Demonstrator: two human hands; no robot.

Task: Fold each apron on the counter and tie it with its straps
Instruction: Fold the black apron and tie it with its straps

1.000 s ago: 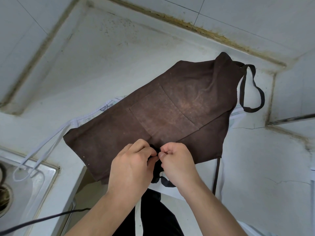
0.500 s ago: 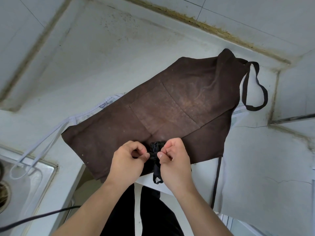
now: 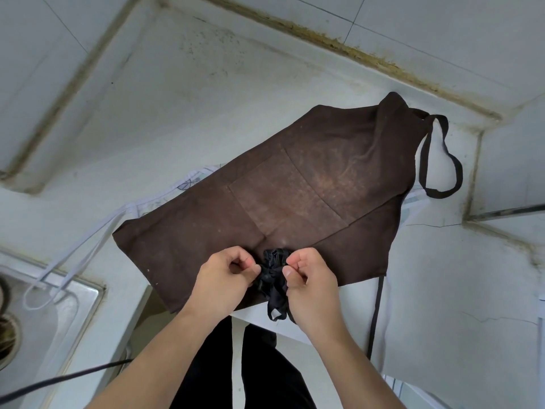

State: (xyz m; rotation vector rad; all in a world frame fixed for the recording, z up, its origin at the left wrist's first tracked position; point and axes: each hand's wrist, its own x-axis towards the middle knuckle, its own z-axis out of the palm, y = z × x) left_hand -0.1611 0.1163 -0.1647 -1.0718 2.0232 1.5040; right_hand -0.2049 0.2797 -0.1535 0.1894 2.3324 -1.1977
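Note:
A dark brown apron (image 3: 295, 187) lies spread flat on the white counter (image 3: 177, 107), its bib toward the far right corner and its neck loop (image 3: 439, 160) lying on the counter. At its near edge sits a knotted black strap bundle (image 3: 272, 270). My left hand (image 3: 221, 278) pinches the bundle from the left. From the right side, my right hand (image 3: 309, 278) pinches it too. A loose black strap (image 3: 376, 314) hangs off the counter edge at the right. A white patterned apron (image 3: 188, 180) peeks out from under the brown one.
White straps (image 3: 73, 261) trail left over the rim of a steel sink (image 3: 53, 314) at the lower left. A black cable (image 3: 59, 379) runs along the bottom left. Tiled walls close in the counter behind and at the right.
My hands have drawn slightly apart, baring the black knotted strap bundle between them. The view has shifted a little; the brown apron lies as before.

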